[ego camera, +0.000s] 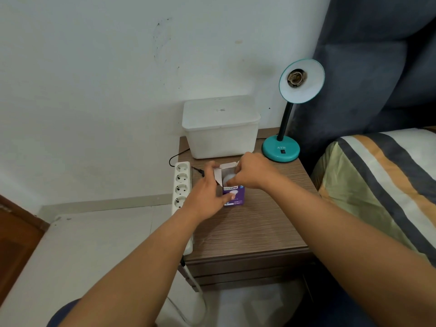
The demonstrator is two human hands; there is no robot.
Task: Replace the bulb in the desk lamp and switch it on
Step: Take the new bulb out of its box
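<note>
In the middle of the frame, my left hand (204, 192) holds the box (233, 197) on the tabletop (254, 227). My right hand (253, 172) fingers pinch the bulb (228, 178) inside. The lamp (292, 109) stands upper right, its socket bare.

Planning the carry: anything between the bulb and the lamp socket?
Only the box walls: the bulb sits inside with the flaps open, right hand at it, left hand holding the box. The socket is empty and faces out. The tub stands left of the lamp, off the path.
</note>
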